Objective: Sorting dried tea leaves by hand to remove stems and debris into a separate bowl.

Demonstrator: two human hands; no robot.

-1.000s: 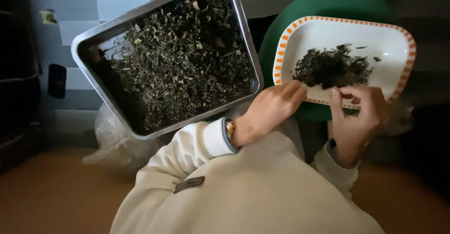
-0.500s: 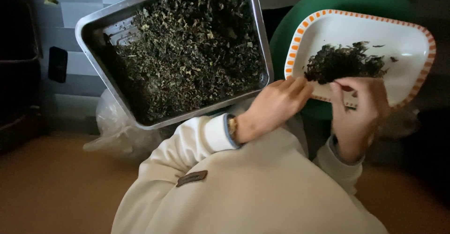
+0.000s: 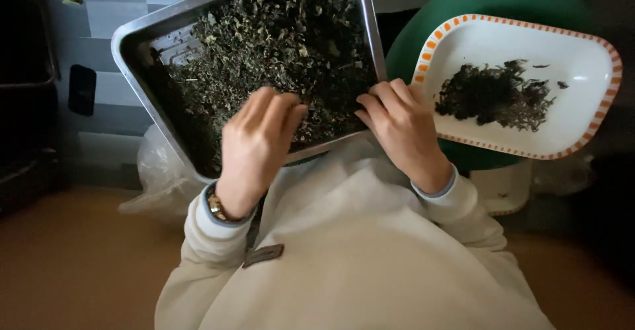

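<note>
Rectangular steel tray [image 3: 142, 29] holds crumbled dried leaves [image 3: 264, 59]; white orange-rimmed dish [image 3: 582, 115] holds a darker pile [image 3: 493, 95]. Left hand [image 3: 258, 141] and right hand [image 3: 400, 122] rest loosely open on the leaves, grasping nothing.

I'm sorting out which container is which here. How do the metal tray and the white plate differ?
The metal tray is bare grey steel with deep walls; the white plate is shallow with an orange-dashed rim. The tray is nearly covered with dried leaves; the plate holds only a small dark pile. Both hands, left hand and right hand, are at the tray's near edge; neither touches the plate. Both are rounded rectangles.
</note>
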